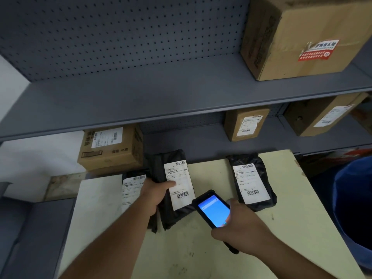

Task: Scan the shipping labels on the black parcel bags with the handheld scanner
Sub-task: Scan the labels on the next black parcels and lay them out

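Observation:
Three black parcel bags with white shipping labels lie on a pale tabletop (201, 248). My left hand (154, 195) grips the middle bag (171, 212) at its left side, thumb on its label (179, 184), and holds it tilted up. My right hand (239, 226) holds the handheld scanner (212, 210), its blue screen lit, with its top end just below and right of that label's lower barcode. A second bag (251, 182) lies flat to the right, label up. The third bag (131, 188) lies left, partly hidden behind my left hand.
Grey metal shelving (141, 101) rises behind the table. Cardboard boxes (110, 150) with labels stand on the lower shelf, and a large box (302, 37) sits on the upper shelf at right. A blue bin (354, 208) stands at the right edge of the table.

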{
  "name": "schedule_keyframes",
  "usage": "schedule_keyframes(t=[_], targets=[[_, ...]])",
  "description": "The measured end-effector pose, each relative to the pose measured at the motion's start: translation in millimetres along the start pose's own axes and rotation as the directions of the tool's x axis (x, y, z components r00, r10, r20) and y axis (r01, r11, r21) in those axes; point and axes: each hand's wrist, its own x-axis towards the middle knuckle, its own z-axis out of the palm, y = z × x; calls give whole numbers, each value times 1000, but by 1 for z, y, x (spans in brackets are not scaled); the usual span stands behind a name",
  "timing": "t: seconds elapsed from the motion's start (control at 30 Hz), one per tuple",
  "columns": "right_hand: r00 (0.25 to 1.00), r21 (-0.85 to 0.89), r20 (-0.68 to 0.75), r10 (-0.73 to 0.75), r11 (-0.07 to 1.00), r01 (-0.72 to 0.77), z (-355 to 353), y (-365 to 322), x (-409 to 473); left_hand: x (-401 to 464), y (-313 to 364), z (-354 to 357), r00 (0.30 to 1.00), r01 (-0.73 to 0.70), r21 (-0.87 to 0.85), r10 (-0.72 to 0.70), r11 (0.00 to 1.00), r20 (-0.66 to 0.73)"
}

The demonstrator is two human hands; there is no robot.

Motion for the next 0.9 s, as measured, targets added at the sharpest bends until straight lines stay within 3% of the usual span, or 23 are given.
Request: schedule_keyframes(t=[0.3, 0.9], targets=[[998, -91, 57, -16, 996, 21, 7, -35, -19, -24, 10, -40, 990, -134, -55, 132, 989, -40], [995, -53, 92, -25, 998, 30, 20, -60, -24, -22, 14, -67, 982, -184, -145, 174, 972, -78]])
